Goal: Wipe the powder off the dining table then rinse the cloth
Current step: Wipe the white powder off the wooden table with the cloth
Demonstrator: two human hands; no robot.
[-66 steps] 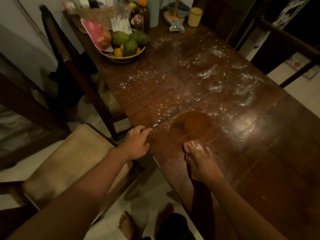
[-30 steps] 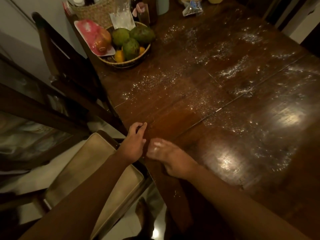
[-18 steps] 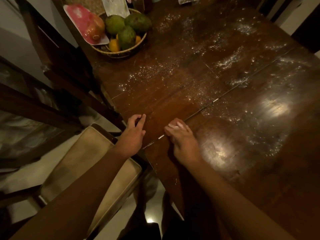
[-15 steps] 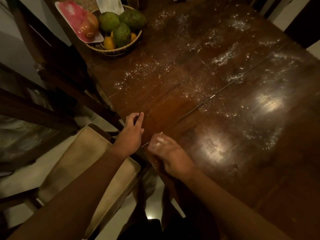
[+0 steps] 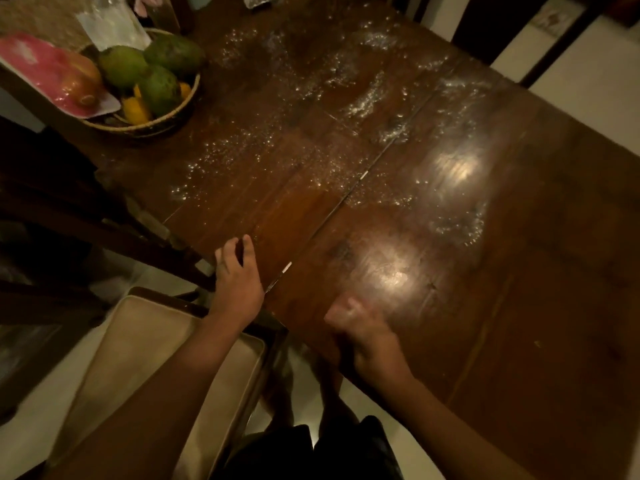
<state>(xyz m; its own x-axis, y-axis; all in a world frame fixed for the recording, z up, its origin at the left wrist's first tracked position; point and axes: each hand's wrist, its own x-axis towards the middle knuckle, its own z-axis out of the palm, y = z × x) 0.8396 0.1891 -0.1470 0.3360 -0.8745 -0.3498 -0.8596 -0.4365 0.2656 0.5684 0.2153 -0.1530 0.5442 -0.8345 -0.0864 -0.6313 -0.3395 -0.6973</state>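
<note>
The dark wooden dining table [image 5: 526,306] carries white powder [image 5: 367,98] scattered over its far half, with more specks in the middle [image 5: 214,161] and a patch at the right [image 5: 460,223]. My left hand [image 5: 237,278] is cupped against the table's near edge, thumb and forefinger raised, holding nothing. My right hand [image 5: 363,327] lies on the tabletop close to the same edge. It is blurred by motion, its fingers look curled, and I see nothing in it. No cloth is in view.
A woven basket [image 5: 152,124] of green and yellow fruit stands at the far left, beside a pink tray [image 5: 41,74]. A cushioned chair [image 5: 156,358] stands under my left arm, with a dark wooden chair [image 5: 69,209] beyond it. Pale floor [image 5: 588,88] shows at the right.
My right hand has swept along the near edge and now lies further right and nearer me. My left hand stays at the table's edge. The view has tilted down.
</note>
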